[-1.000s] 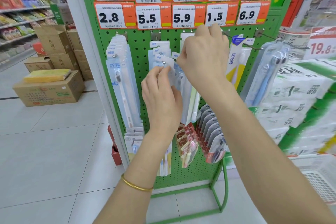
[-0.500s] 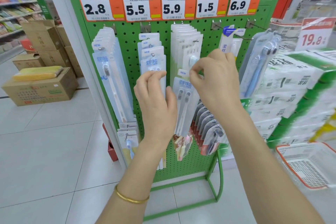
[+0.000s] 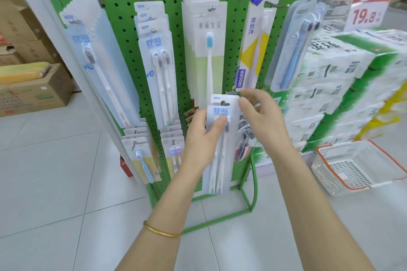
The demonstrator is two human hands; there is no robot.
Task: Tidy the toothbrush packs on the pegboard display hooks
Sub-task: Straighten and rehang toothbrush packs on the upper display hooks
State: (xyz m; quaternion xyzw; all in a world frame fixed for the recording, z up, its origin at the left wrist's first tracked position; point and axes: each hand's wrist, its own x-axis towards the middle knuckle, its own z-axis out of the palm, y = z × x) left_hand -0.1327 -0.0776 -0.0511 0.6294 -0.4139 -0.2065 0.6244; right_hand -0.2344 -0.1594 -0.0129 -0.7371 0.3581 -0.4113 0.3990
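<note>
Two grips share one twin toothbrush pack point(image 3: 219, 167): the left grip point(image 3: 200, 145) wraps its side, thumb across the front, and the right grip point(image 3: 262, 116) pinches its top corner. Half a second earlier we saw it high against the pegboard point(image 3: 233, 35); now it is off the hooks, before the pegboard's lower half. We judge it bound for the matching packs point(image 3: 157, 61) at the pegboard's left-centre.
</note>
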